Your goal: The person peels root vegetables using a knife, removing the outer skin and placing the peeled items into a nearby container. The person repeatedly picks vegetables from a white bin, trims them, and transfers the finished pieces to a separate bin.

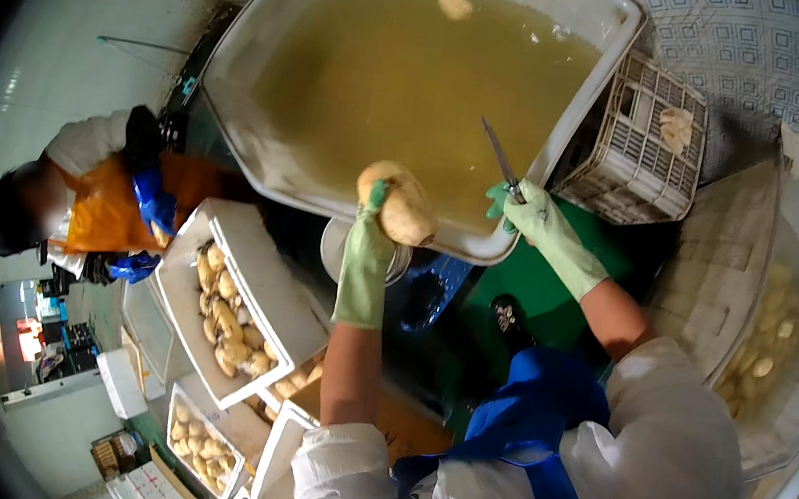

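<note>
My left hand [374, 220], in a pale green glove, grips a large tan lotus root segment [405, 208] over the near rim of a white tub [278, 196] of murky yellow-green water. A knife [500, 155] is held in my gloved right hand [523, 204] at the tub's near right corner. Its blade points away from me over the water, apart from the root. Another pale root piece [455, 6] floats near the tub's far side. Beneath my left hand, a round white container [333, 245] is partly hidden.
White foam boxes [242, 380] of lotus roots stand at left, near a co-worker in an orange apron [109, 215] and blue gloves. A plastic crate [638, 160] with a glove-like cloth [676, 129] on it stands right. Beyond is another tub [707, 267] holding pieces in water.
</note>
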{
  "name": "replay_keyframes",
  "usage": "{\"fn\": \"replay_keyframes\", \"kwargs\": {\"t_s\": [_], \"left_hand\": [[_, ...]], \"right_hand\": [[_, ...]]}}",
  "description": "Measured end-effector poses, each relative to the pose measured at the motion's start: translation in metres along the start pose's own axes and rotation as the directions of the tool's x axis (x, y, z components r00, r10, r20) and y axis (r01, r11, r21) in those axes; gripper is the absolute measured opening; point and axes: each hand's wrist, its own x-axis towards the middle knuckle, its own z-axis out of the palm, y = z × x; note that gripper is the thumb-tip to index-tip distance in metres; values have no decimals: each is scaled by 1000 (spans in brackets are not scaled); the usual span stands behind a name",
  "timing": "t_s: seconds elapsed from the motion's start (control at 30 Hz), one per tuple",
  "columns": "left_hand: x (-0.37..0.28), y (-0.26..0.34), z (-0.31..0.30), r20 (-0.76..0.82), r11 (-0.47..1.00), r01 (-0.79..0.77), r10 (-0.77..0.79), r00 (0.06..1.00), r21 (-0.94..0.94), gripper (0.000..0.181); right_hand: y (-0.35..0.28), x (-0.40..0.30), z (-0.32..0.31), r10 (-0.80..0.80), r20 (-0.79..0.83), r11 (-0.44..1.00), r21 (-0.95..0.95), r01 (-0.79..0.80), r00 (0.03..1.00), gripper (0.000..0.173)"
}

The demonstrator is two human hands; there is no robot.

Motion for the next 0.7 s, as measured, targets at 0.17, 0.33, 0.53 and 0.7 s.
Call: {"fn": "replay_keyframes", "kwargs": {"t_s": [0.17,0.33,0.53,0.7], "left_hand": [[112,-66,8,-317,777,94,141,938,623,64],[164,-91,-26,-435,117,439,-62,898,891,54],[165,-142,25,-310,-218,224,-562,767,950,39],[135,-115,-49,298,258,-273,-62,953,927,44]], "right_hand": [[24,31,1,-21,-7,1000,0,21,1000,25],[-10,25,-3,147,13,989,29,-147,989,29],[27,40,-9,146,-53,975,179,-134,988,23],[-2,34,12,167,-73,983,87,-161,983,18]]}}
